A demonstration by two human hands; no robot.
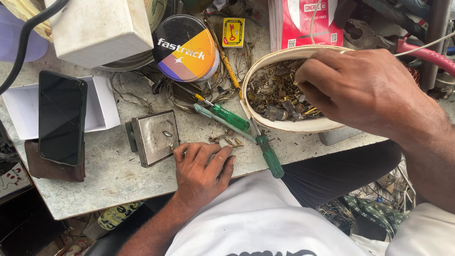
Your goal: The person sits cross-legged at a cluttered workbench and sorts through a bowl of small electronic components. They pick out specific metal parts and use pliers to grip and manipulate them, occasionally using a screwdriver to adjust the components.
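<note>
My left hand (pixel 201 168) rests flat on the grey worktop (pixel 109 175), fingers spread, right beside a square metal plate (pixel 155 136) and a few small brass parts (pixel 227 140); it holds nothing. My right hand (pixel 360 87) reaches into a white oval bowl (pixel 303 125) full of small metal scrap parts (pixel 275 95), fingers curled down into the heap. Whether it pinches a part is hidden. Two green-handled screwdrivers (pixel 271 159) lie between the hands.
A round tin (pixel 186 47) and a white box (pixel 99 28) stand at the back. A dark phone (pixel 61 116) lies on an open white carton at left. A red booklet (pixel 310 19), a small yellow packet (pixel 233 32) and loose wires crowd the far edge.
</note>
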